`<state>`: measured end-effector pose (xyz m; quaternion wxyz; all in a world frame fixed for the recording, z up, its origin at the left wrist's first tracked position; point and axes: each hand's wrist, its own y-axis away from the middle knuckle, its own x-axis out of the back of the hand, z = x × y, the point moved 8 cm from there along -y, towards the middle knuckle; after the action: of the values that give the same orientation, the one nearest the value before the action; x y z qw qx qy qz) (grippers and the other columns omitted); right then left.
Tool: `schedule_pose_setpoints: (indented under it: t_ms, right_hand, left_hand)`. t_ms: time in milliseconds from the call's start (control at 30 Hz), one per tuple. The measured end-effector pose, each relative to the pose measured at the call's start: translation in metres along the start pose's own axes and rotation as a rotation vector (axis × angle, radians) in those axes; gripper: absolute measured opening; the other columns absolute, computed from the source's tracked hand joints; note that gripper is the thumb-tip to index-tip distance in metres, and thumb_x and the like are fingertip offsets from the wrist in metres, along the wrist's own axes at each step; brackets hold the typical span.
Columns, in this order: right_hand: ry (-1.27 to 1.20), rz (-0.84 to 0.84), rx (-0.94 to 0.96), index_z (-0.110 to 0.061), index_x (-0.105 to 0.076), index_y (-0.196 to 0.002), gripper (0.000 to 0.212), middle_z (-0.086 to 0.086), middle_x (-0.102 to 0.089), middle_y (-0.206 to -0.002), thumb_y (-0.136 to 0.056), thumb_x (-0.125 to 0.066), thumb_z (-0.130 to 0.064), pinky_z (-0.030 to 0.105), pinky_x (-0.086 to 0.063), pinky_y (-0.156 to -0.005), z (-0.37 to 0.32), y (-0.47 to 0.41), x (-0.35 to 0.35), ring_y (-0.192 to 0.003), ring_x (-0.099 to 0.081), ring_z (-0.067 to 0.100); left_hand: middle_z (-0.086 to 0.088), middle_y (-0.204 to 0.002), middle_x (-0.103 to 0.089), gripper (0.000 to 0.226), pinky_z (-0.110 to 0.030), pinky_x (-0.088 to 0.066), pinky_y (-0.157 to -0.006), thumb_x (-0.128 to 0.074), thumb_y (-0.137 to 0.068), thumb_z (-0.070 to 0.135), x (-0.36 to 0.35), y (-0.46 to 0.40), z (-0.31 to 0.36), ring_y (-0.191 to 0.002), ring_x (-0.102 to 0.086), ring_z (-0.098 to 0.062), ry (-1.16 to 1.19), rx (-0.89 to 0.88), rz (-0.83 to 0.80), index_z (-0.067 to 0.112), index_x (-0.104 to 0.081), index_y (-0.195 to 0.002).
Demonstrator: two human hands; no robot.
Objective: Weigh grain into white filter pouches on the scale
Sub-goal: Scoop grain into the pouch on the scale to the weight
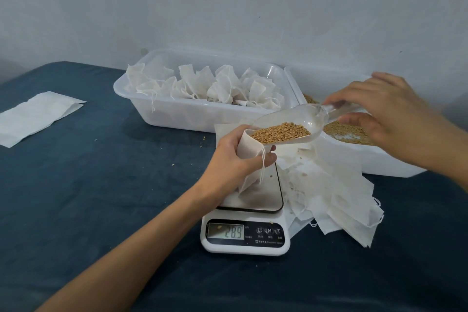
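Observation:
My left hand (234,157) grips a white filter pouch (249,153) upright over the steel platform of the white scale (263,195), its lower end hanging down to the platform. The display (226,231) reads 28.9. My right hand (385,114) pinches the handle of a clear plastic scoop (293,119) loaded with golden grain (281,132). The scoop's lip rests at the pouch's open mouth. Behind the scoop, a white tub (374,159) holds more grain.
A white tub (192,114) of several filled, tied pouches stands at the back centre. A loose pile of empty pouches (336,197) spreads right of the scale. Flat white sheets (38,116) lie at the left on the dark blue cloth (101,185), with stray grains scattered about.

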<state>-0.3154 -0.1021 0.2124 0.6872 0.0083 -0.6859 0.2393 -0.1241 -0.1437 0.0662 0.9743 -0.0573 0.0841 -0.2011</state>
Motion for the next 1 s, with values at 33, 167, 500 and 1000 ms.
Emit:
schedule_pose_setpoints:
  t_ms: [33, 167, 500, 1000]
  right_hand:
    - [-0.027, -0.008, -0.003, -0.019, -0.068, -0.116, 0.026, -0.011, -0.064, -0.102, -0.093, -0.066, -0.009, 0.038, -0.023, -0.111, 0.002, 0.0, -0.003, -0.102, -0.059, 0.027]
    - [-0.139, -0.027, -0.018, -0.018, -0.07, -0.117, 0.027, -0.012, -0.068, -0.102, -0.092, -0.067, -0.006, 0.035, -0.036, -0.096, 0.008, 0.0, -0.015, -0.098, -0.06, 0.02]
    - [-0.46, -0.078, -0.163, -0.027, -0.066, -0.116, 0.025, -0.022, -0.071, -0.103, -0.097, -0.063, -0.011, -0.002, -0.04, -0.079, 0.036, 0.001, -0.038, -0.102, -0.06, -0.014]
    - [-0.571, 0.022, -0.45, -0.018, -0.062, -0.12, 0.027, -0.005, -0.069, -0.109, -0.097, -0.06, -0.004, 0.041, -0.043, -0.11, 0.121, 0.01, -0.048, -0.117, -0.064, 0.02]
  left_hand:
    - [-0.009, -0.117, -0.077, 0.044, -0.037, -0.062, -0.09, -0.083, -0.088, 0.008, 0.0, 0.0, 0.0, -0.114, -0.072, -0.03, 0.005, 0.004, 0.003, 0.018, -0.065, -0.127]
    - [-0.01, -0.115, -0.077, 0.045, -0.037, -0.06, -0.095, -0.083, -0.088, 0.01, 0.001, -0.001, -0.001, -0.113, -0.072, -0.031, -0.002, 0.015, 0.006, 0.019, -0.064, -0.128]
    - [-0.006, -0.107, -0.079, 0.032, -0.028, -0.057, -0.075, -0.083, -0.088, 0.01, 0.003, 0.0, 0.003, -0.095, -0.074, -0.016, 0.037, 0.016, -0.014, 0.011, -0.069, -0.116]
    - [-0.003, -0.105, -0.079, 0.041, -0.025, -0.057, -0.086, -0.085, -0.078, 0.017, 0.004, 0.0, 0.004, -0.101, -0.075, -0.015, 0.074, 0.028, -0.009, 0.015, -0.069, -0.116]
